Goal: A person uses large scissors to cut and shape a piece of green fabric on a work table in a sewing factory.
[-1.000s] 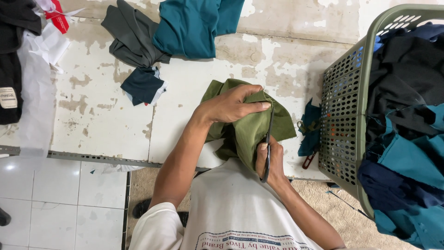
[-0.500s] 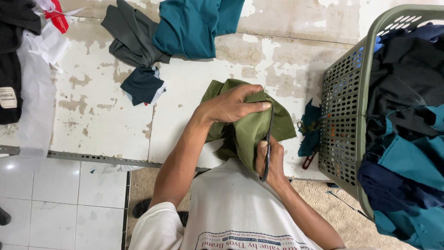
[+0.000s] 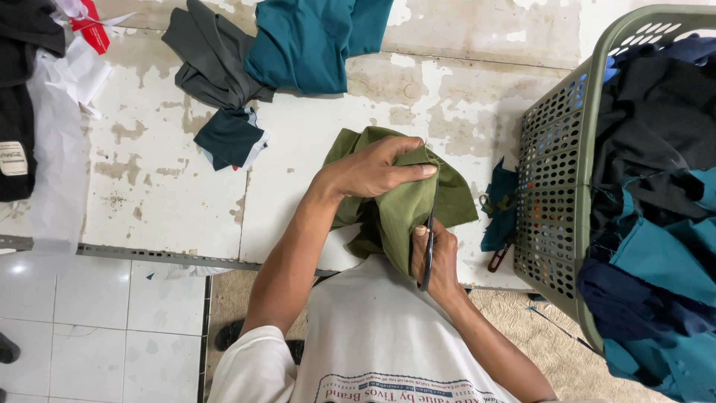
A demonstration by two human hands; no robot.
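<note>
Olive-green cloth (image 3: 403,201) lies bunched and folded — left hand (image 3: 373,170) pinching its top fold, right hand (image 3: 436,257) closed around dark scissors (image 3: 428,250) at its edge.

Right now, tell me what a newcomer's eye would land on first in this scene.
At the centre, the left hand presses down on a folded olive-green cloth while the right hand works dark scissors along its edge. At the right, a grey-green perforated plastic laundry basket brims with black and teal garments. At the top of the worn, paint-flaked white table lies a teal fabric piece.
</note>
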